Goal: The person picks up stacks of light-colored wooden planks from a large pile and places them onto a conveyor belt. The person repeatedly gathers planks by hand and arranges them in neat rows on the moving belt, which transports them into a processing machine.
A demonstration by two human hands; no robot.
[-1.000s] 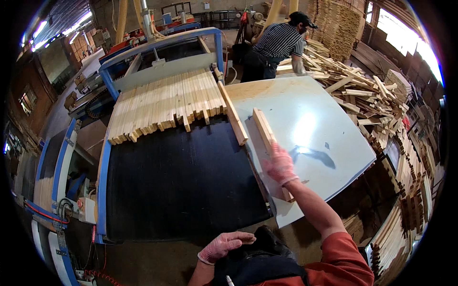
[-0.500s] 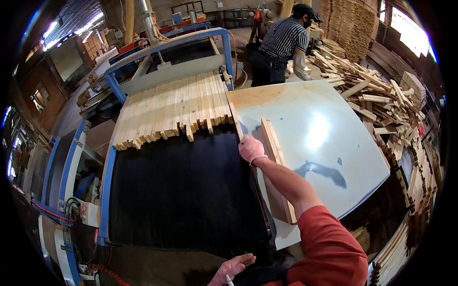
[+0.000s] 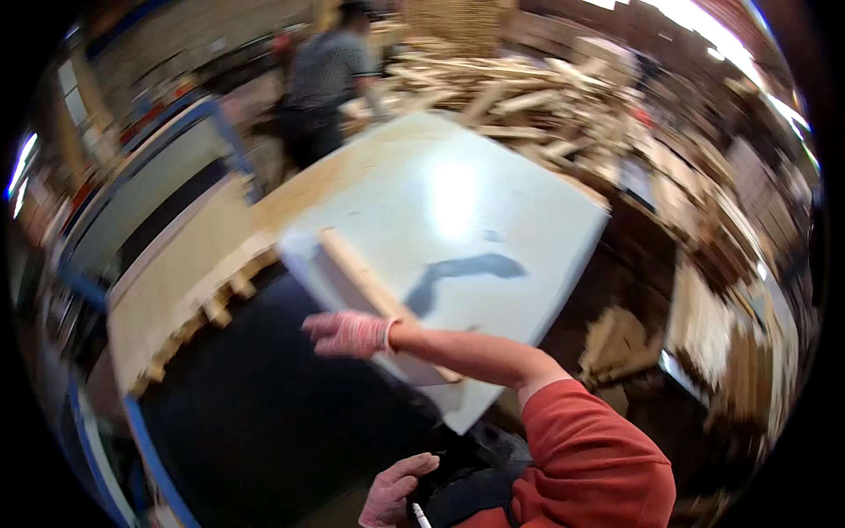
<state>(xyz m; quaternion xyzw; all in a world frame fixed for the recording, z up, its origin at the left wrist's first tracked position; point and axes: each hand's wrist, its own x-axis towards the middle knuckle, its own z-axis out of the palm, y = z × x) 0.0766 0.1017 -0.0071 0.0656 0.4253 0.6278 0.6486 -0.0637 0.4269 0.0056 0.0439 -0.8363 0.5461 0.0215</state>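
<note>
My right hand, in a pink-and-white knitted glove, reaches over the right edge of the black belt. Its fingers are stretched out and slightly blurred, and nothing shows in them. Close beside it, a long wooden strip lies on the pale smooth tabletop, partly covered by my wrist. Low in the view, my gloved left hand is held near my body, fingers extended and apparently holding nothing. A thin white stick-like thing shows next to it; whether they touch I cannot tell. Wooden slats lie side by side on the belt's far part.
A blue machine frame spans the far end of the belt. Past the tabletop, a person stands by a heap of loose wood pieces. Stacked wooden pieces stand on the right.
The view has swung right and blurred. My right hand has come off the wooden edge beside the slats, its fingers now stretched out. My left hand stays low near my body.
</note>
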